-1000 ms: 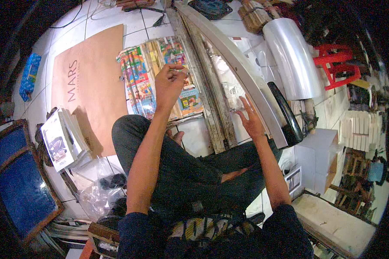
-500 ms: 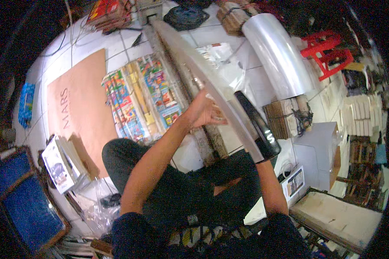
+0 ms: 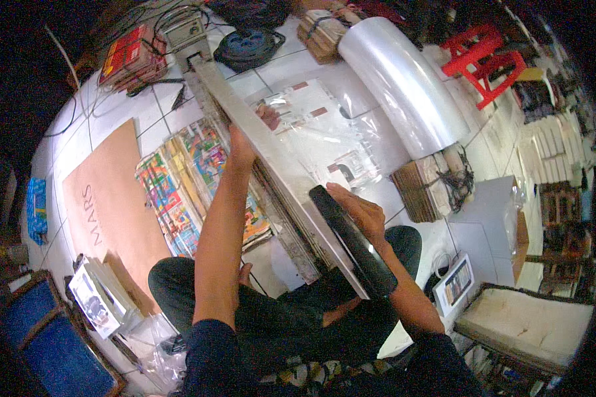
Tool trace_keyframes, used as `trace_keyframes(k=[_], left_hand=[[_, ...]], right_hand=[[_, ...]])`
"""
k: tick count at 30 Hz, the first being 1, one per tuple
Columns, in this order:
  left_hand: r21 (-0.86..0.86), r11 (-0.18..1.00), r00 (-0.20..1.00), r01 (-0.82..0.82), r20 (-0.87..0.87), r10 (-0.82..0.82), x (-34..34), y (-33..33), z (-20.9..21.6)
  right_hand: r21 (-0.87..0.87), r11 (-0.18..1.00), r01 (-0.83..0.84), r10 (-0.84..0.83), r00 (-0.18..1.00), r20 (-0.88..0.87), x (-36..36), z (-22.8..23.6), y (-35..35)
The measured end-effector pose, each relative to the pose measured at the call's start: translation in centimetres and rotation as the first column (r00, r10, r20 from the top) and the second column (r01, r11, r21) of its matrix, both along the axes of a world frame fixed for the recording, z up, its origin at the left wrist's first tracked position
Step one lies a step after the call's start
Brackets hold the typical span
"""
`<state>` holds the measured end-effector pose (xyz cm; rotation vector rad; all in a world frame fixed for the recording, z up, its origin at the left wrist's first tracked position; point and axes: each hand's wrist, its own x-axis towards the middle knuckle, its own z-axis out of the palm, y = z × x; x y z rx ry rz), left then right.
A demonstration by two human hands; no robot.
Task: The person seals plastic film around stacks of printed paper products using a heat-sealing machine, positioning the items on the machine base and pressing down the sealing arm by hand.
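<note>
A long bag sealer lies slantwise in front of me. It has a pale bar and a black handle at its near end. My left hand reaches past the bar, which hides its middle; the fingertips show spread over a flat white printed sheet under clear plastic film. Beyond the handle is my right hand, its fingers bent together at the near edge of the film. It seems to pinch the film, though the contact is hard to make out.
A large roll of clear film lies at the far right, near a red plastic stool. Left of the sealer are colourful printed bundles and brown paper. A tied cardboard stack stands by my right knee.
My left hand has moved away from me, past the bar. My right hand has come into sight beyond the handle. The bar looks lower over its base, and the view has shifted.
</note>
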<state>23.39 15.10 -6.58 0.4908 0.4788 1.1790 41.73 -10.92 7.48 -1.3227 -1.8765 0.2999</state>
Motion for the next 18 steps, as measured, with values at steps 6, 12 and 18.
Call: trace_keyframes(k=[6,12,18], left_hand=[[-0.119,0.953,0.799,-0.28,-0.578,0.163,-5.6,3.2,-0.2],[0.006,0.974,0.579,-0.228,-0.803,0.14,-12.6,1.1,1.9],[0.287,0.952,0.188,-0.109,-0.934,0.303,-21.4,-2.3,3.9]], right_hand=[[-0.449,0.891,0.073,-0.14,0.983,-0.119,-4.5,-1.6,-1.5],[0.04,0.978,-0.204,0.2,0.976,0.086,-8.7,-3.3,-1.8],[-0.043,0.909,-0.414,0.415,0.898,0.147,-14.5,-4.7,-2.4]])
